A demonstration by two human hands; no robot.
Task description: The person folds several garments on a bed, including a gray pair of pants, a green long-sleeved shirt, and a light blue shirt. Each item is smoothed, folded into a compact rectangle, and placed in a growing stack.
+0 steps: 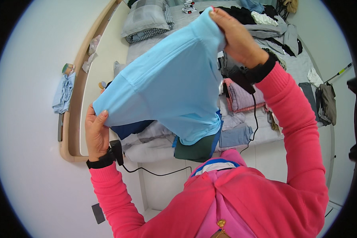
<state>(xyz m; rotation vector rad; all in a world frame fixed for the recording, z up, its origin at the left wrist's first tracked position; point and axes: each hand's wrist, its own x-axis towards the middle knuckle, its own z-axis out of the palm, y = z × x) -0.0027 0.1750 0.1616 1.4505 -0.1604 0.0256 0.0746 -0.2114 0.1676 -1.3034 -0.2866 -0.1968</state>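
Currently, I log:
Left hand [96,133]: closed on the lower corner of the light blue garment [168,85].
Garment: held spread in the air above the bed [146,152].
Right hand [236,37]: pinching the garment's upper corner, raised higher.
Far right: clothes pile [273,27] on the bed.

The single view comes from a fisheye camera worn on the person's head, looking steeply down past the pink fleece chest at the bottom of the frame toward a grey-sheeted bed [194,12] that fills the upper centre. It sits close to the raised hands, so the light blue cotton garment [170,83] they hold spreads large across the middle. Straight lines, such as the curved-looking wooden bed frame [73,119] at left, bend toward the dark round rim.
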